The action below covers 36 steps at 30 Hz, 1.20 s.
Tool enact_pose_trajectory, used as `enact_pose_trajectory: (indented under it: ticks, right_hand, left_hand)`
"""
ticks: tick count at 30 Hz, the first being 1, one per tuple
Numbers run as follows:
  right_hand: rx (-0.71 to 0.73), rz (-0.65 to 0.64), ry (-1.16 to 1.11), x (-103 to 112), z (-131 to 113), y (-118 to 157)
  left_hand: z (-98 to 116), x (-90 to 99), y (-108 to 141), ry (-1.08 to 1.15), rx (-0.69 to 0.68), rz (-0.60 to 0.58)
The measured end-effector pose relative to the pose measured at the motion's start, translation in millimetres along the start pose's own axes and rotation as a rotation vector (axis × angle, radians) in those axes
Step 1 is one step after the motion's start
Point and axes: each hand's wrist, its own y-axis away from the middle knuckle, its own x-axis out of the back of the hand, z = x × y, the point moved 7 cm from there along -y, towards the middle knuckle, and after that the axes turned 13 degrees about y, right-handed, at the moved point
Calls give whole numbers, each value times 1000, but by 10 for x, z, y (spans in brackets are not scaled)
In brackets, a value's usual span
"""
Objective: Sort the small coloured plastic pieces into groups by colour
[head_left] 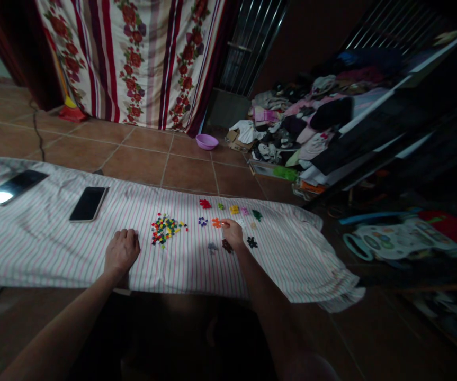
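My right hand (233, 233) reaches over the striped cloth with its fingertips pinched at the edge of a small orange pile (216, 223). Whatever the fingertips hold is too small to make out. My left hand (122, 252) rests on the cloth, fingers curled in, left of a large heap of mixed coloured pieces (165, 228). Small single-colour piles surround my right hand: red (205, 203), light green (221, 206), yellow (234, 209), pink (244, 211), dark green (257, 215), purple (203, 221), grey (212, 247), brown (227, 246) and black (252, 242).
A dark-screened phone (89, 204) and a shiny dark device (16, 186) lie on the striped cloth (53, 248) at the left. Beyond the table stand a purple basin (207, 141), a floral curtain (133, 63) and a heap of clothes (292, 121).
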Motion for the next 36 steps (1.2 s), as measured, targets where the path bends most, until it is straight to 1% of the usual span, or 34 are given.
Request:
enact_pose_trajectory:
  ticks: [6, 11, 16, 24, 30, 36]
  right_hand:
    - [31, -49, 90, -54, -49, 10]
    - [136, -66, 215, -65, -230, 21]
    - [151, -88, 375, -86, -361, 12]
    - [206, -48, 507, -110, -510, 53]
    - [247, -30, 552, -140, -518, 48]
    - [278, -6, 534, -143, -460, 53]
  left_hand:
    - [-9, -2, 0, 0, 14, -1]
    - [-5, 4, -6, 7, 13, -2]
    - [-7, -10, -4, 21, -3, 1]
    - [5, 17, -20, 86, 22, -3]
    - [10, 9, -23, 39, 18, -10]
    - [11, 15, -19, 53, 21, -2]
